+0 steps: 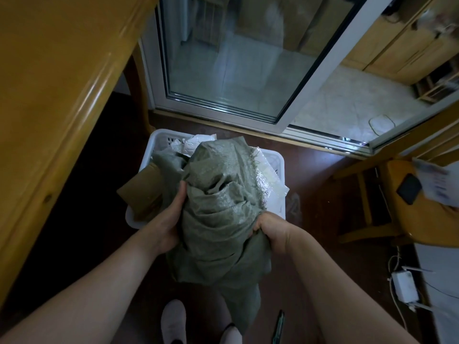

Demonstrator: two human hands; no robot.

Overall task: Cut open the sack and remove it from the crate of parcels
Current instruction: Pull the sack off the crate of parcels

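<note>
You hold the sack (218,194) above the crate (159,137).
Your left hand (171,219) clasps its side; your right hand (270,232) fists the cloth.

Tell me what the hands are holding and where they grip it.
Both hold the grey-green woven sack: the left hand grips its left side, the right hand bunches fabric at its right edge, over the white crate.

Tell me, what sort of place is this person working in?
Probably a home, perhaps a dining room: a wooden table, a sliding glass door and a wooden chair stand around the white crate, over which the left hand and right hand grip the green sack.
</note>
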